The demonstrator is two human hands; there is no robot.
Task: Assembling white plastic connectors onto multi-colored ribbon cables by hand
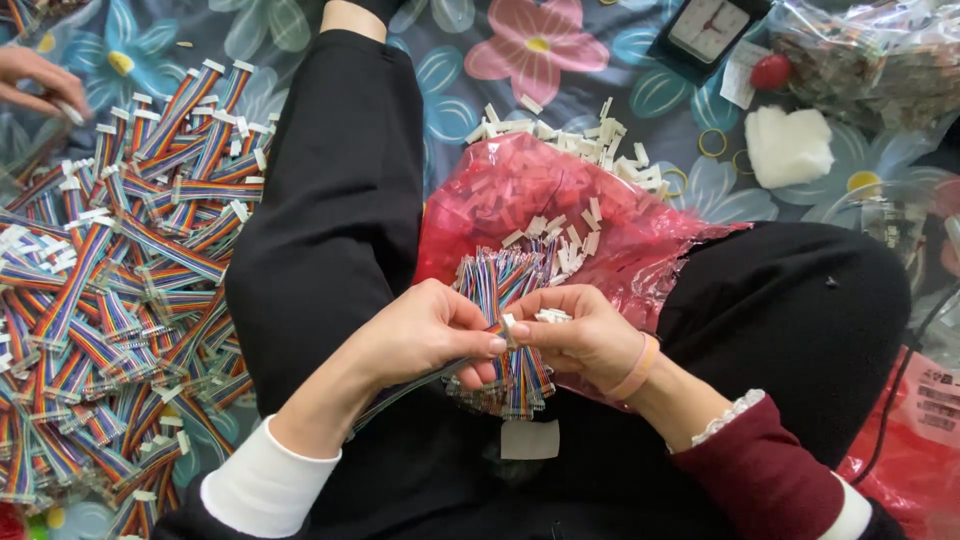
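Right now the left hand (425, 335) is pinching a rainbow ribbon cable (478, 340) while the right hand (580, 335) is pinching a white connector housing (510, 327) onto its end, above the lap, likely calling for a firm, aligned push.

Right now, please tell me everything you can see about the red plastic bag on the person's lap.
The red plastic bag is thin, translucent and crumpled, lying open between the person's black-clad legs. Small white plastic connectors spill over its far edge and show through the film. A bundle of rainbow ribbon wires rests on its near part. The left hand and right hand work just over its near edge, partly hiding it. Its right side drapes onto one leg.
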